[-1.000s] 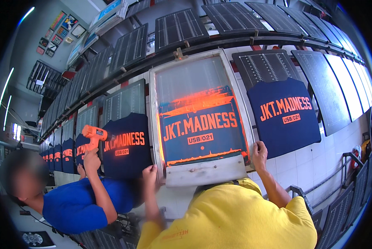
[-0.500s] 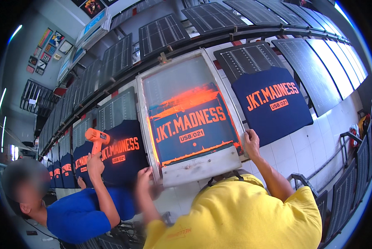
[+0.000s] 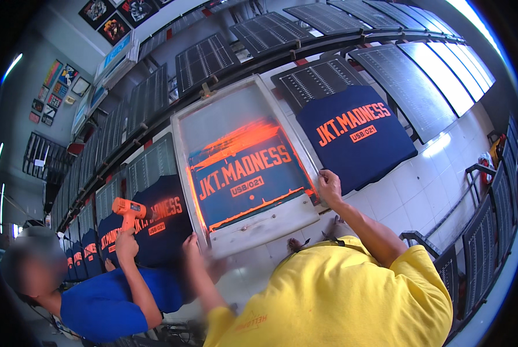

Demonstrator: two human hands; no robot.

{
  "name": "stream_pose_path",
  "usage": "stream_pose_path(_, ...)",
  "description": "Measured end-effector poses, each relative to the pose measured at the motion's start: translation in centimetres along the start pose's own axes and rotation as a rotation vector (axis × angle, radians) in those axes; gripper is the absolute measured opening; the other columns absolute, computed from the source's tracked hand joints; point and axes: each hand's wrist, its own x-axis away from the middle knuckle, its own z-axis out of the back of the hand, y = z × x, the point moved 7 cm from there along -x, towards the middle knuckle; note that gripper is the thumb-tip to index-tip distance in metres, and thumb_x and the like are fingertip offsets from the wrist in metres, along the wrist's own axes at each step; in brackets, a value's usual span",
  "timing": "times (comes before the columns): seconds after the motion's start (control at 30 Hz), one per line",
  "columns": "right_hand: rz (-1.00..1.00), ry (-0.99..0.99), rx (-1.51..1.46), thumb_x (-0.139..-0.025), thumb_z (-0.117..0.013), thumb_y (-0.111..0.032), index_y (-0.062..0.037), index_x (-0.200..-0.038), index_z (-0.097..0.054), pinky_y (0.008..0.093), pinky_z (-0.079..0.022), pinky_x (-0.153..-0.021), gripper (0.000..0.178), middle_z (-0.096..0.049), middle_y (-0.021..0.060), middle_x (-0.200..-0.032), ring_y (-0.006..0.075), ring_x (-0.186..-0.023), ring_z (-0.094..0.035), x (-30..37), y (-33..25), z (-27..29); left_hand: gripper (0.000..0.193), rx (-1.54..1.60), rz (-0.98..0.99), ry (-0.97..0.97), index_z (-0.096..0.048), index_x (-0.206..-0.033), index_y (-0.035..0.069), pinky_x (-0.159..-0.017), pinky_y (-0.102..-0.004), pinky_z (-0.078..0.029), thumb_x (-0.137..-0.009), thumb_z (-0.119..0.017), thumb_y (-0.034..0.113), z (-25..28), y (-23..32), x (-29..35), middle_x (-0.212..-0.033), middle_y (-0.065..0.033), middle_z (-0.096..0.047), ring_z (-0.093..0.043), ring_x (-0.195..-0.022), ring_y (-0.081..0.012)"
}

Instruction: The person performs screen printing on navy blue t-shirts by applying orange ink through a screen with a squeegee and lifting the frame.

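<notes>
A screen printing frame (image 3: 277, 104) with a pale metal border lies in front of me. Its mesh carries orange ink around blocky lettering, over dark cloth. Along its near end stretches a wide pale squeegee-like bar (image 3: 265, 226). My right hand (image 3: 330, 188) is closed on the frame's right edge, near the close corner. Low on the left edge my left hand (image 3: 194, 254) appears closed on the border, though motion blurs its fingers. Just right of the frame, a navy shirt (image 3: 351, 159) with orange print is spread on a black pallet (image 3: 319, 81).
At my left a co-worker in a blue shirt (image 3: 106, 303) holds an orange heat gun (image 3: 130, 209) toward another printed navy shirt (image 3: 161, 246). Rows of black pallets (image 3: 207, 61) run along a dark rail. Metal racks (image 3: 481, 243) stand at the right, beside white tiles (image 3: 429, 173).
The view has swung, so the frame, shirts and pallets sit further left in the picture. Both my hands stay at the frame's edges. The co-worker's heat gun remains over the neighbouring shirt.
</notes>
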Motion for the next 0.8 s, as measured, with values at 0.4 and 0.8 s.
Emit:
stream_pose_path(0.4, 0.122, -0.044, -0.123, -0.091, -0.058, -0.007, 0.0011, -0.109, -0.07, 0.0296, -0.051, -0.072, 0.023, -0.071, 0.0106, -0.085, 0.0136, -0.075, -0.065, -8.5, 0.0, 13.2, 0.028, 0.034, -0.095, 0.144, -0.069, -0.104, -0.006, -0.082, -0.0304, -0.049, -0.093, -0.062, 0.018, -11.9, 0.9, 9.7, -0.097, -0.0095, -0.069, -0.064, -0.086, -0.0173)
stream_pose_path(0.8, 0.085, 0.005, -0.103, -0.09, -0.056, -0.005, 0.0048, -0.112, -0.068, 0.0256, -0.049, -0.074, 0.027, -0.071, 0.0088, -0.093, 0.0123, -0.082, -0.063, -22.4, 9.1, 36.8, 0.025, 0.101, -0.196, 0.036, -0.068, -0.097, -0.004, -0.074, -0.0259, -0.044, -0.094, -0.062, 0.02, -37.0, -4.3, 17.3, -0.087, -0.0009, -0.065, -0.055, -0.08, -0.0081)
